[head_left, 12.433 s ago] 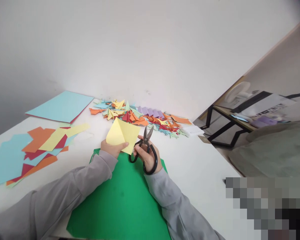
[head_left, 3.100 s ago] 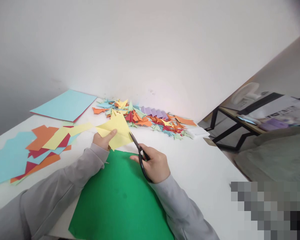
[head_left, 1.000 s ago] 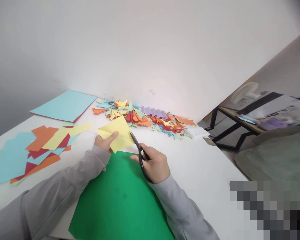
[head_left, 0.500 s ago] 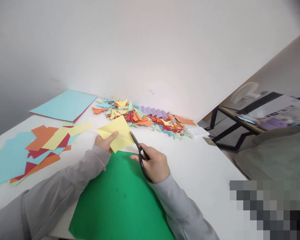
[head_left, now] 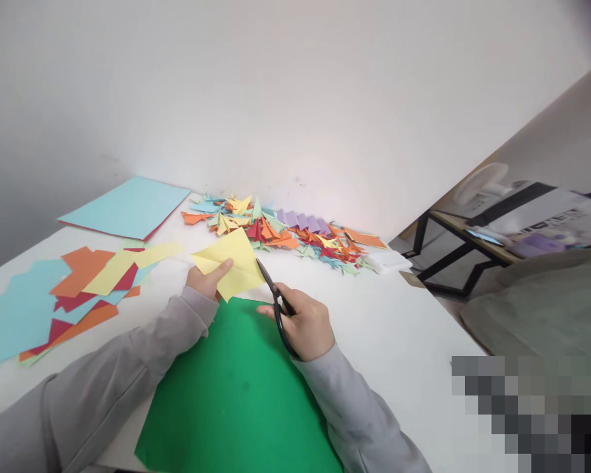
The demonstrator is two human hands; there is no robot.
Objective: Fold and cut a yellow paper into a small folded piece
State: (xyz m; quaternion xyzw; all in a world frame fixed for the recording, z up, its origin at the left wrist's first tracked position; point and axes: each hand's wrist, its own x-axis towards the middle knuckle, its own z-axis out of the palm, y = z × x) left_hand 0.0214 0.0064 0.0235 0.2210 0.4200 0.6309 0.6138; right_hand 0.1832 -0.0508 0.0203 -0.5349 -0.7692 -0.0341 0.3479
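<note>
A creased yellow sheet of paper (head_left: 239,259) is pinched in my left hand (head_left: 205,281), thumb on top and the other fingers mostly hidden beneath. My right hand (head_left: 308,325) grips black scissors (head_left: 280,315) by the handles. Their blades point up and left, with the tips at the paper's right edge; whether the paper lies between the blades I cannot tell. Below both hands a large green sheet (head_left: 241,394) lies on the white table (head_left: 389,355), reaching its front edge.
Cut paper pieces (head_left: 88,276) in several colours overlap at the left. Behind them lies a stack of large sheets, light blue on top (head_left: 128,207). Folded paper shapes (head_left: 276,230) are heaped along the wall. A black-framed table (head_left: 453,256) stands at the right.
Almost nothing differs. Both hands, the yellow paper and the scissors keep nearly the same position.
</note>
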